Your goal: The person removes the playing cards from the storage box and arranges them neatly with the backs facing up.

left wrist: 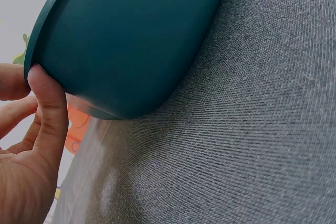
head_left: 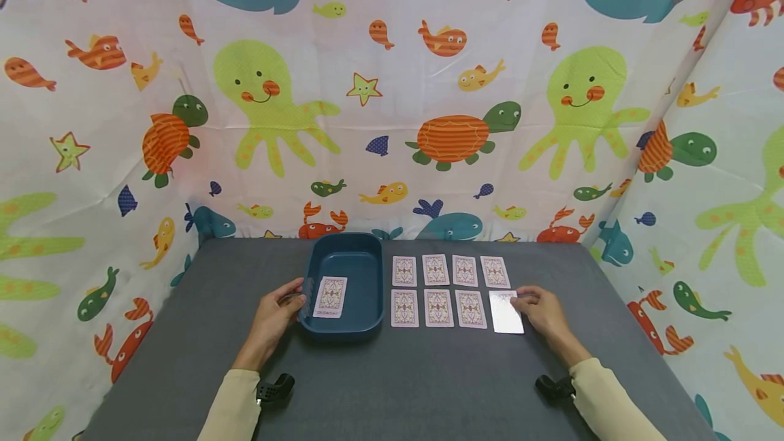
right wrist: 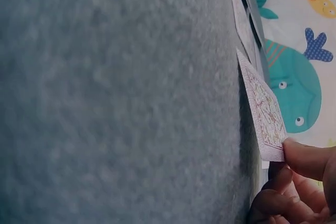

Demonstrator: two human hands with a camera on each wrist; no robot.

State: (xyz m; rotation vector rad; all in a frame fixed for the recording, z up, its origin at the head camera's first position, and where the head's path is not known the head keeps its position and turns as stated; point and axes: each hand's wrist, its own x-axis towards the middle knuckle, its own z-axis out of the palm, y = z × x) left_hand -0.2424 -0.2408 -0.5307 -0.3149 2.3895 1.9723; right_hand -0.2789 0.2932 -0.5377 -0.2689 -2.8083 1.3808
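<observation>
Currently, a playing card [head_left: 505,312] at the right end of the near row is pinched at its right edge by the right hand [head_left: 542,314]. In the right wrist view the card's corner is seen held between thumb and curled fingers [right wrist: 307,158], and the edge is raised off the grey table cover [head_left: 429,380] while the far side appears to remain on it. Its upper face reads as pale and glossy in the head view; whether that face is printed cannot be determined because of glare.

Seven further cards are laid face down in two rows just to the left and behind: three in the near row [head_left: 438,308] and four in the far row [head_left: 450,271], each set slightly apart from its neighbours.

A dark teal tray [head_left: 343,325] is positioned to the left of the rows, and one face-down card [head_left: 331,297] lies inside it. The tray's left wall is touched by the left hand [head_left: 275,315]; the thumb [left wrist: 50,114] is pressed against the rim, and the remaining fingers are loosely curled beside it without enclosing anything.

Sea-creature printed fabric [head_left: 392,87] is hung behind and beside the table.
</observation>
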